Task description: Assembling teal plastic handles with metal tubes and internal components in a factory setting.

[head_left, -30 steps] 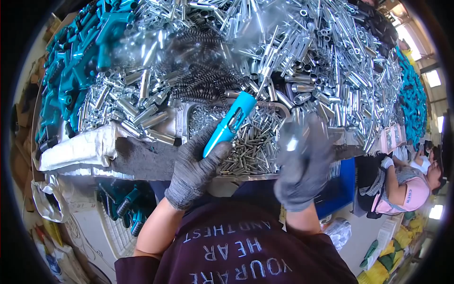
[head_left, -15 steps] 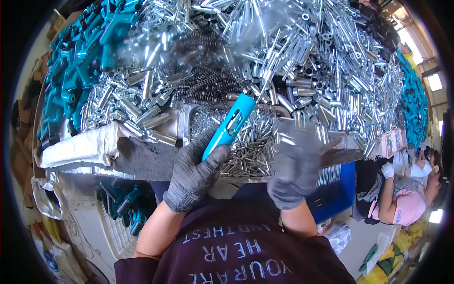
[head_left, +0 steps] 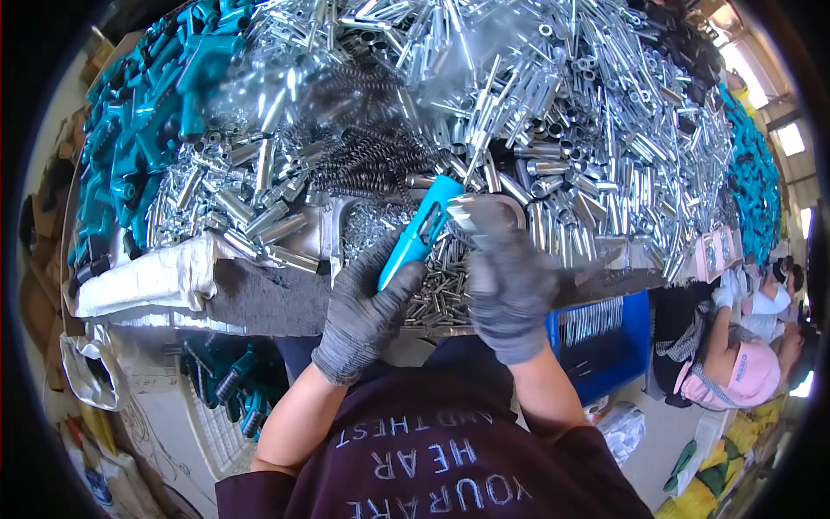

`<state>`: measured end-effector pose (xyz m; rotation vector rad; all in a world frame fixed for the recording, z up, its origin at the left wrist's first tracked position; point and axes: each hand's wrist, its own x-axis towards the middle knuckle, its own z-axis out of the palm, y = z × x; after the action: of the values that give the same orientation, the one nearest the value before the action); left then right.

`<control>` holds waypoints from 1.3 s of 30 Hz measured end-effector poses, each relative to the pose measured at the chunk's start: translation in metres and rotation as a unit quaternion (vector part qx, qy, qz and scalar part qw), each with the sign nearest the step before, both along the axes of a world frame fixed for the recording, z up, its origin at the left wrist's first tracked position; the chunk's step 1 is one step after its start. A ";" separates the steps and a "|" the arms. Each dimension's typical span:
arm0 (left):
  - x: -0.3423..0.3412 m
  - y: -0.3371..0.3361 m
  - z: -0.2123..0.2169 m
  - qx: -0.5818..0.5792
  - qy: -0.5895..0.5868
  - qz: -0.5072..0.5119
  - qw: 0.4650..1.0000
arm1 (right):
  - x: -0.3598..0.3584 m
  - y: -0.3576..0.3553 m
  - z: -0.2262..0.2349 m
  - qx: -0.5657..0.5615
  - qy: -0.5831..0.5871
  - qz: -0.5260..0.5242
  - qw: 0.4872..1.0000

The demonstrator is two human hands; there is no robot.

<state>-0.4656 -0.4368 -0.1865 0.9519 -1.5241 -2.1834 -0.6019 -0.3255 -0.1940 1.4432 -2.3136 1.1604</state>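
My gloved left hand (head_left: pixel 356 320) is wrapped round the lower end of a teal tool body (head_left: pixel 413 242), a tube with a long slot in its side. The tube tilts up and to the right. Beside its upper end, my gloved right hand (head_left: pixel 510 294) pinches a small silver metal part (head_left: pixel 461 212); motion blurs it, and its exact kind cannot be made out. Below both hands lies a tray (head_left: pixel 336 229) of small metal pins (head_left: pixel 439 298). Dark coil springs (head_left: pixel 367 160) are heaped just beyond the tray.
Silver tubes and rods (head_left: pixel 588 112) cover the bench beyond. Teal tool bodies (head_left: pixel 130 164) are piled at the left, with more teal parts (head_left: pixel 752 173) at the far right. Below the bench edge sit a blue bin (head_left: pixel 605 363) and a white crate (head_left: pixel 207 424). A person in pink (head_left: pixel 735 376) works at the right.
My right hand has moved left toward the teal tool body, bringing the silver part beside its upper end. The left hand keeps its hold, nearly still.
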 end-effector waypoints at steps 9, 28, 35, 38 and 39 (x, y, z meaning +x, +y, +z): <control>0.000 -0.001 0.003 -0.053 -0.009 0.002 0.999 | -0.057 0.001 0.012 -0.098 -0.425 -0.055 0.898; 0.006 -0.014 0.008 -0.360 -0.091 -0.183 0.910 | -0.004 0.010 -0.024 -0.327 -0.755 0.084 0.562; 0.007 -0.025 -0.039 -0.611 -0.165 -0.144 0.760 | 0.015 0.007 -0.006 -0.249 -0.823 0.070 0.505; 0.008 -0.027 -0.038 -0.587 -0.161 -0.120 0.784 | 0.006 0.015 -0.027 -0.128 -0.836 0.210 0.490; 0.007 -0.028 -0.036 -0.574 -0.147 -0.087 0.801 | 0.012 0.018 -0.028 -0.128 -0.821 0.140 0.539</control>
<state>-0.4584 -0.4648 -0.2224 0.6867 -2.6002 -0.7658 -0.5901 -0.3076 -0.2225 0.2087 -2.0190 3.8873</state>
